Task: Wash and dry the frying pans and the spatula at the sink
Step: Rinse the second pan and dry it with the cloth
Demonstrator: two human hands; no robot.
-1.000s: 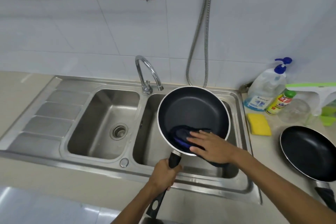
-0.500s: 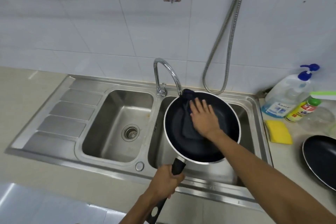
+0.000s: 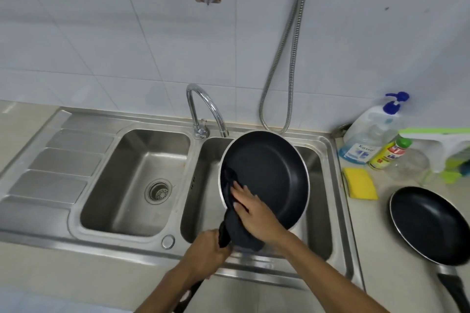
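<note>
Black frying pan (image 3: pixel 274 170): it is being held tilted over the right basin of the steel sink (image 3: pixel 321 185), with its far rim sitting just below the tap (image 3: pixel 203 107).
Left hand (image 3: pixel 209 246): it is wrapping tightly round the pan's handle and carrying the weight.
Right hand (image 3: pixel 254 213): its fingers are lying nearly straight, pressing a dark cloth (image 3: pixel 241 236) onto the pan's near-left rim. The rest of the cloth is hanging over the edge.
Step, as I'm judging it: this pan is being wiped dry.
Second frying pan (image 3: pixel 429 223): it is sitting on the surface (image 3: pixel 373 236) right of the sink, near a yellow sponge (image 3: pixel 360 183).
Spatula: it is not showing anywhere.
Risk: the cloth is only being pressed, not gripped, so it could be slipping off into the basin. A hard push near the rim could also be twisting the handle in the single hand holding it and knocking the pan against the tap.
</note>
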